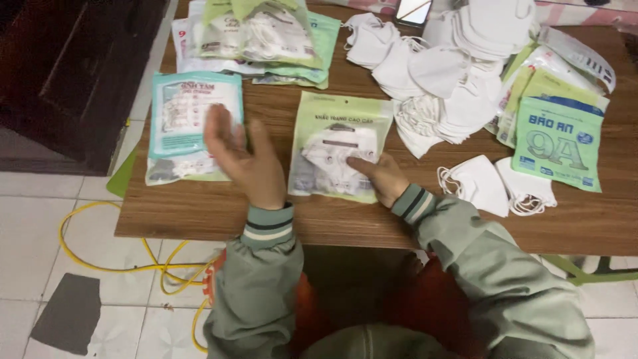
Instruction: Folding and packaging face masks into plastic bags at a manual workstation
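Note:
A light-green plastic pouch of white face masks (335, 143) lies flat in the middle of a wooden table (219, 213). My right hand (380, 176) presses its fingers on the pouch's lower right corner. My left hand (242, 156) hovers open, palm up, blurred by motion, between that pouch and a teal-edged pouch of masks (183, 119) lying to the left. It holds nothing. Both arms wear grey-green sleeves with striped cuffs.
More filled pouches are stacked at the back left (266, 36). A heap of loose white masks (452, 73) fills the back right, with green printed pouches (558, 139) beside it and two single masks (495, 186) nearer me. A phone (413, 10) lies at the far edge. A yellow cable (113, 266) runs over the tiled floor.

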